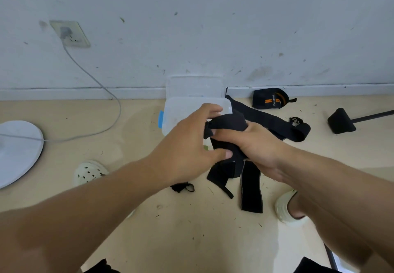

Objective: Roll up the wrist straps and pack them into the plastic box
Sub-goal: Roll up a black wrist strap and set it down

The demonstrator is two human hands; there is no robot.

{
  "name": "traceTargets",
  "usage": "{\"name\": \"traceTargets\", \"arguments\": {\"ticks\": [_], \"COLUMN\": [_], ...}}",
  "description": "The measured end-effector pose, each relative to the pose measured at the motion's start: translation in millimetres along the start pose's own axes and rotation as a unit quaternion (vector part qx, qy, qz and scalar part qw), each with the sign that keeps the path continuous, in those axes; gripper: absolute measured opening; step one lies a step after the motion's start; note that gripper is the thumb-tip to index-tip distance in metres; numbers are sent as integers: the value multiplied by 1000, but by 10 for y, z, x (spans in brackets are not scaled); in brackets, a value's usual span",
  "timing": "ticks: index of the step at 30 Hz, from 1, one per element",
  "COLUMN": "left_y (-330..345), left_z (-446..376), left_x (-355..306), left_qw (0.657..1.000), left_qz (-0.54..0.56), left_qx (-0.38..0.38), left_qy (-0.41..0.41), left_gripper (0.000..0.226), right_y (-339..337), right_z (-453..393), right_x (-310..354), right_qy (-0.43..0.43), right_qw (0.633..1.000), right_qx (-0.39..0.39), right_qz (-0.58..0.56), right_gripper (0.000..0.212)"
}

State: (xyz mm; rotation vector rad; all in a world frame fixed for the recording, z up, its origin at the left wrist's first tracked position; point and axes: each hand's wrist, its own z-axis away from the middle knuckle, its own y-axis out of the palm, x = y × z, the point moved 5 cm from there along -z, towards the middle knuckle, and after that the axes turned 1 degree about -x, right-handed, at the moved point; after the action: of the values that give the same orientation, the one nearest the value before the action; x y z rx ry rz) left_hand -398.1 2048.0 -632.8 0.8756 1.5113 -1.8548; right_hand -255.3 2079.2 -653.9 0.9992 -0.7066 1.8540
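Note:
A black wrist strap [229,123] is bunched between both hands above the floor, its loose ends [251,185] hanging down to the floor. My left hand [187,147] pinches the strap from the left with thumb and fingers. My right hand [255,145] grips it from the right, fingers curled round the fabric. Just behind the hands stands the clear plastic box [181,111] with a blue latch, its lid [194,86] leaning on the wall. A second black strap [275,123] lies unrolled on the floor to the right. A rolled strap with orange stripes [270,99] sits by the skirting board.
A white round base [17,151] with a grey cable [96,83] running to a wall socket lies at the left. Pale slippers [89,171] sit on the floor at left and on a foot [285,208] at right. A black-footed stand leg [341,121] rests far right.

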Motion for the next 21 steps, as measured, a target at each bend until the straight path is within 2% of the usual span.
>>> {"name": "traceTargets", "arguments": {"ticks": [3,5,8,10,13,16,21], "left_y": [132,161,67,-53,-195,-247,-124], "left_z": [76,43,-76,-134,-173,-188,-167], "left_x": [-92,-66,82,159,202,242,236], "left_qw": [985,982,995,997,992,976,933], "left_qz": [-164,-180,-100,-44,43,144,309], "left_qx": [3,-6,-8,-23,-53,-50,0], "left_qy": [60,54,-18,-60,-107,-158,-184], "left_gripper": [101,102,103,102,89,77,92], "right_y": [0,37,13,-83,-172,-165,-173], "right_z": [-46,-58,-54,-72,-69,-51,-78], "right_x": [-106,-139,-130,-121,-54,17,31], "right_qy": [26,41,61,59,27,-15,-6], "right_qw": [1000,999,994,987,982,982,979], "right_qx": [-17,-4,-6,-23,-22,6,30], "right_qz": [5,-13,-86,-146,-188,-187,-199], "right_gripper": [19,22,23,32,37,42,47]}}
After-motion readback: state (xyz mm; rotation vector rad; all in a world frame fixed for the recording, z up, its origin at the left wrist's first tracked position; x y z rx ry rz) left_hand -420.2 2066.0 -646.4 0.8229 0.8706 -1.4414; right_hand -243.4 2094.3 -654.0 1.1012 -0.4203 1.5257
